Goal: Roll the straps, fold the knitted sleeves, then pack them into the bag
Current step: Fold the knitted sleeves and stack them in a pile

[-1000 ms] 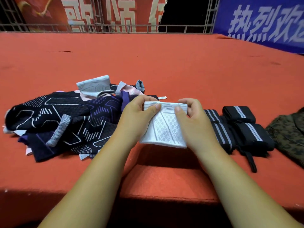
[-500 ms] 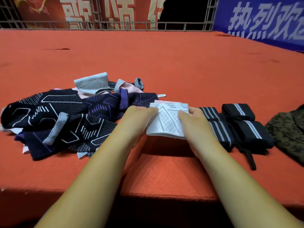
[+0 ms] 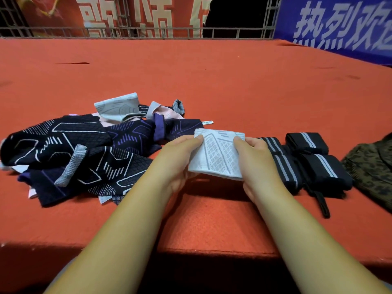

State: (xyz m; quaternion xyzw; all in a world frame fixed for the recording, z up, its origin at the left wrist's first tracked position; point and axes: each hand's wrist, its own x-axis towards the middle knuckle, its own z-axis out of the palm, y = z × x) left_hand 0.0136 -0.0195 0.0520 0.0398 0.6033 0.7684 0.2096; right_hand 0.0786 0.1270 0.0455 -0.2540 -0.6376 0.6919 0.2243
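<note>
Lowering white sleeve (image 3: 216,158) w/ hands (image 3: 180,160) (image 3: 255,160), still pinched

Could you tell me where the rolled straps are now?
Head view: the rolled straps lie on the carpet, right of centre, between the right hand and the camouflage bag.

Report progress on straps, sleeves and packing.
Done: the black grey-striped straps lie rolled. In hand: left hand and right hand pinch a folded white grey-patterned knitted sleeve. Left: the pile of dark knitted sleeves lies unfolded; nothing visibly packed in the camouflage fabric bag.
</note>
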